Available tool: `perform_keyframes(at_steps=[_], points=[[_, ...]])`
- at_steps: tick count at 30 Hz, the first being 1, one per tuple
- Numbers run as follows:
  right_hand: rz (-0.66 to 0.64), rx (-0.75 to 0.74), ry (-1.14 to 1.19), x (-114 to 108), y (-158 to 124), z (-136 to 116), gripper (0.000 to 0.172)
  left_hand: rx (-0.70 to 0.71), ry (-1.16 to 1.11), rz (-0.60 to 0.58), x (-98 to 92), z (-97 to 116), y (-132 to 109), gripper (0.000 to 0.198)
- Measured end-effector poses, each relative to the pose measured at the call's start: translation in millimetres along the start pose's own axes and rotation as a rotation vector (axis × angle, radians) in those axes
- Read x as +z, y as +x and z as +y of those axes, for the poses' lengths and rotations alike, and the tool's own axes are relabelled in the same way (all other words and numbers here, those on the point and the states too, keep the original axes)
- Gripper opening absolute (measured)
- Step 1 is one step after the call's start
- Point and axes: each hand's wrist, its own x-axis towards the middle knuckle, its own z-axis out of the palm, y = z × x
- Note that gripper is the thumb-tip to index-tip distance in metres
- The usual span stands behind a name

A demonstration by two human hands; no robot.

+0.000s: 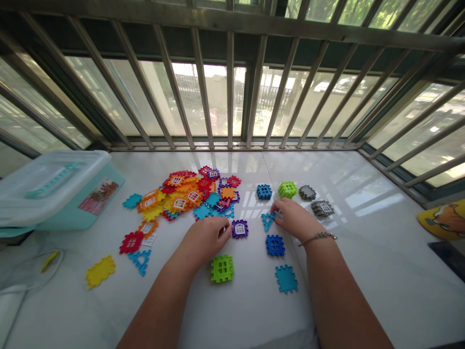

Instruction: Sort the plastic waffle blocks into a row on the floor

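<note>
My right hand (296, 219) has its fingertips on a blue triangular plastic piece (268, 221) and seems to pinch its corner. My left hand (205, 240) lies curled on the white surface (254, 310), next to a purple window piece (240, 229), with nothing visible in it. A heap of multicoloured interlocking pieces (185, 194) lies just beyond it. A green window piece (222, 268) and a blue square piece (275, 245) lie near my hands. Further along, a row of separate pieces includes a lime-green one (287, 189).
A plastic storage box (54, 189) with a translucent lid stands at the left, and a white cable (36, 269) lies near it. Metal window bars (228, 92) run along the far edge. A yellow cartoon cushion (441, 219) lies at the right.
</note>
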Motion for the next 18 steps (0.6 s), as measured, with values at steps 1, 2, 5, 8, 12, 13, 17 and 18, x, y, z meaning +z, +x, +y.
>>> perform_keyframes(at_steps=[1,2,5,8,12,13,17,18], points=[[0.001,0.002,0.0,0.1,0.4,0.0,0.022,0.001,0.001,-0.003,0.0,0.1,0.0,0.026],[0.006,0.005,0.0,0.6,1.0,0.2,0.022,0.003,0.001,-0.007,0.0,0.2,0.1,0.025],[0.026,0.022,-0.005,2.8,4.2,1.3,0.021,0.004,0.005,-0.018,0.3,0.3,0.0,0.025],[0.067,0.07,-0.019,3.5,6.8,2.1,0.022,0.002,0.007,-0.02,0.3,0.3,-0.3,0.026],[0.121,0.133,-0.037,-3.9,2.8,-2.3,0.021,0.002,0.002,-0.02,-0.3,0.5,-0.3,0.026],[0.132,0.127,-0.033,-6.8,0.6,-4.7,0.02,0.004,0.003,-0.018,-0.3,0.5,-0.2,0.026],[0.143,0.018,0.018,-14.1,-6.8,-16.1,0.014,0.008,-0.003,-0.008,-0.3,0.1,0.1,0.026],[0.13,-0.015,0.033,-13.8,-7.4,-18.2,0.012,0.007,-0.006,-0.006,-0.4,0.0,0.0,0.025]])
